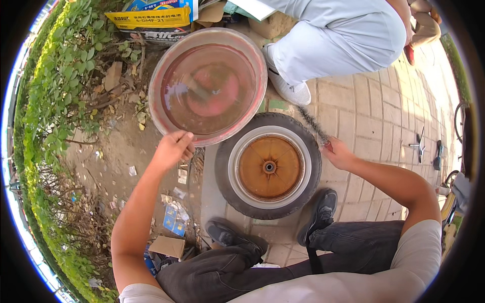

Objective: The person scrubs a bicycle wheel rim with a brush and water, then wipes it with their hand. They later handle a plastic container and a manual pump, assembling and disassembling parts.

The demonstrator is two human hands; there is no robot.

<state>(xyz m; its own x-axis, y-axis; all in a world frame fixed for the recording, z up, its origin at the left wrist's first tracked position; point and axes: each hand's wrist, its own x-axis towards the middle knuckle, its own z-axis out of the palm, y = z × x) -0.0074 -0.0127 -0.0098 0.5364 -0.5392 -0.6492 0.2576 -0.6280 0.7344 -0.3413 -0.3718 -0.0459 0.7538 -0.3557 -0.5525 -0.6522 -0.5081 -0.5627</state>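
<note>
A wide basin (157,96) of murky water, reddish inside, stands at the upper left, slightly over the wheel's far side. My left hand (174,148) is closed at its near rim, thumb and fingers gripping the edge. Between my feet a wheel with a black tyre (226,188) lies flat, its brown rusty hub (252,164) facing up with a bearing hole at the centre. My right hand (339,153) is wrapped round the red handle of a bristle brush (312,122), just beyond the tyre's right edge. The dark bristles point away toward a white shoe.
Across from me a person in light trousers (338,45) squats, a white shoe (293,88) near the brush. Boxes (151,19) stand behind the basin. Bushes (55,101) and littered soil lie left. On the paving at right are a metal cross-shaped tool (419,145) and a dark-handled tool (438,154).
</note>
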